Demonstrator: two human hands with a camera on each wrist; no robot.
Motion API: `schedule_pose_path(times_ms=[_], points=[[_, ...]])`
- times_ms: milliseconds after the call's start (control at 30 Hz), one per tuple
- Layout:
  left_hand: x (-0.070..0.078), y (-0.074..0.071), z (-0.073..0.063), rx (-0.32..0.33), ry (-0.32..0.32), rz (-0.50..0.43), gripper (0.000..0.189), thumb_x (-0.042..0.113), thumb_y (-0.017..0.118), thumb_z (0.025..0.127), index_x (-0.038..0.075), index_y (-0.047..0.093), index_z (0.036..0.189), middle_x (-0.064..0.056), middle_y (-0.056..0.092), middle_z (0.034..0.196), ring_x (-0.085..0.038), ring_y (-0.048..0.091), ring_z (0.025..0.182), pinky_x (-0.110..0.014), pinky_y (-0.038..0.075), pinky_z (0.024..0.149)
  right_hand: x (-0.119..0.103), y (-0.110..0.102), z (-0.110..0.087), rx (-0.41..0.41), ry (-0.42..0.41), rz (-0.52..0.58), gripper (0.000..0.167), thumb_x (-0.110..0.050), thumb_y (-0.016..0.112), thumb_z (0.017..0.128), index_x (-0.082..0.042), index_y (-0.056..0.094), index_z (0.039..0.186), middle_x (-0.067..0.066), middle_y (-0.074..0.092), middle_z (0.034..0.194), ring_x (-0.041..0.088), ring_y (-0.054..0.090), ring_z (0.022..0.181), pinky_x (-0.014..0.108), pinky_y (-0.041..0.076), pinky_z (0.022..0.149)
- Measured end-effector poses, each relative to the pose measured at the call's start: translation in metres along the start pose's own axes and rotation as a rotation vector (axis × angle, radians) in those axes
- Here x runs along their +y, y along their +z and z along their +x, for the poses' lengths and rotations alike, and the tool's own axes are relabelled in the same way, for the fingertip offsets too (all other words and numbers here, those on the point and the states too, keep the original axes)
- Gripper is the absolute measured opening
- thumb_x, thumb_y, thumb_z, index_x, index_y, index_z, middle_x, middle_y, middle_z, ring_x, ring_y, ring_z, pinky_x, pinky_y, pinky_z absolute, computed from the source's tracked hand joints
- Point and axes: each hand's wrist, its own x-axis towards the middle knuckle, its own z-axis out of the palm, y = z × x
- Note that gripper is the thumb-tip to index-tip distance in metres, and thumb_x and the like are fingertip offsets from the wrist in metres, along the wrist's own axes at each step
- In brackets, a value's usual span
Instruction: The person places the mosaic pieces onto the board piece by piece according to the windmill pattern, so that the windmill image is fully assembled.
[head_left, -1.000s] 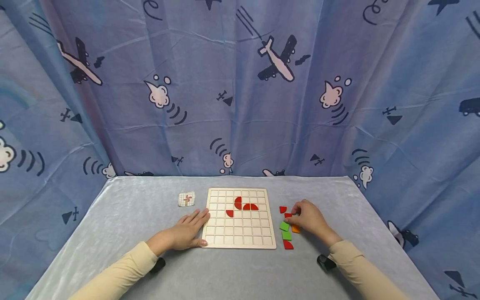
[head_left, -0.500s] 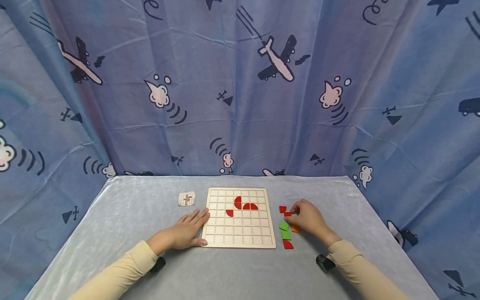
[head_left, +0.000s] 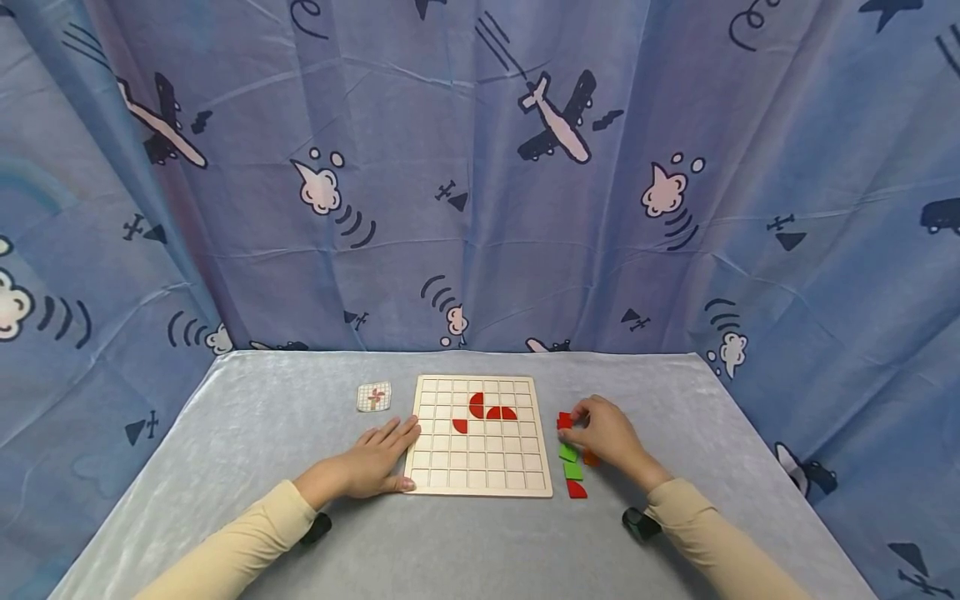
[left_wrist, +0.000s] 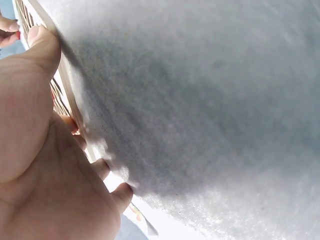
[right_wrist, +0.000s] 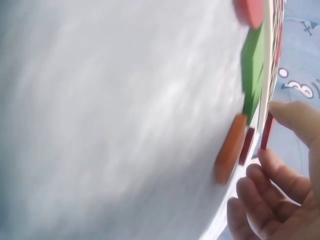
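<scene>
Right hand (head_left: 611, 433), just off the board's right side: grip narrow, thumb and index finger pinching a thin red piece (right_wrist: 267, 132). Other fingers curl loosely beneath.

Close by the held one, also right of the board, lies a second red piece (right_wrist: 246, 146); whether the two touch, cannot tell. Orange piece (right_wrist: 231, 150) farther out from the board, partly under the hand in the head view. Nearer the person, along the board's right edge: one green piece (head_left: 568, 452), then another green tile (head_left: 573, 472), then a red quarter-round (head_left: 576, 490) by the near right corner.

Board (head_left: 476, 459) — pale, gridded, flat on the worktop (head_left: 480, 546). Five red quarters (head_left: 477, 400) sit in its cells: two forming a half-disc, two side by side to the right of that, one alone to the left and nearer.

Left hand (head_left: 375, 462) at the board's left edge: grip wide, fingers extended and touching the rim, thumb at the near left corner. Small patterned card (head_left: 373, 397) left of the board, towards its far corner. Printed blue curtain (head_left: 480, 208) beyond.
</scene>
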Motion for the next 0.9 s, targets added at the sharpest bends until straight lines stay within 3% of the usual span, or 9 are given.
schedule_pose_path(times_ms=[467, 900], points=[[0.0, 0.0, -0.001, 0.01, 0.008, 0.0, 0.087, 0.049, 0.057, 0.096, 0.002, 0.018, 0.158, -0.016, 0.012, 0.167, -0.042, 0.012, 0.154, -0.062, 0.02, 0.119, -0.037, 0.015, 0.005, -0.024, -0.012, 0.114, 0.029, -0.029, 0.083, 0.077, -0.008, 0.066, 0.089, 0.001, 0.065, 0.081, 0.012, 0.055, 0.073, 0.028, 0.045, 0.069], [0.0, 0.0, -0.001, 0.006, 0.01, -0.008, 0.087, 0.05, 0.057, 0.096, 0.003, 0.018, 0.158, -0.016, 0.011, 0.168, -0.042, 0.011, 0.154, -0.063, 0.02, 0.118, -0.076, 0.033, 0.012, -0.027, -0.04, 0.144, 0.03, -0.029, 0.085, 0.074, -0.009, 0.068, 0.089, -0.001, 0.064, 0.078, 0.01, 0.055, 0.071, 0.027, 0.046, 0.068]])
